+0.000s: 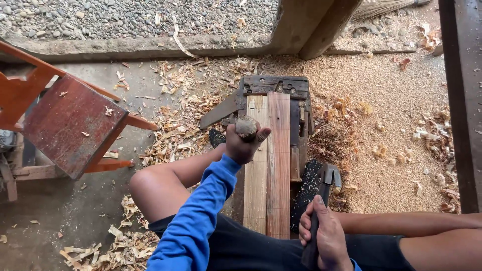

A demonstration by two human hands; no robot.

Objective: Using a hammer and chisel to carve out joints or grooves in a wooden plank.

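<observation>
Two long wooden planks (267, 165) run down the middle, butted against a dark grey metal stop block (273, 86) that closes the far end. A red wooden chair (68, 128) crowds the left side. Open sawdust-covered ground (391, 145) lies to the right, bounded by a dark upright wooden post (464, 100).

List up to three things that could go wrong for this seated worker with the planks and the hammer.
1. The left hand grips a round knob right on the planks; a hammer swing from the right hand might hit its fingers.
2. Bare knees beside the planks risk splinters.
3. Wood shavings on the floor may be slippery.
</observation>
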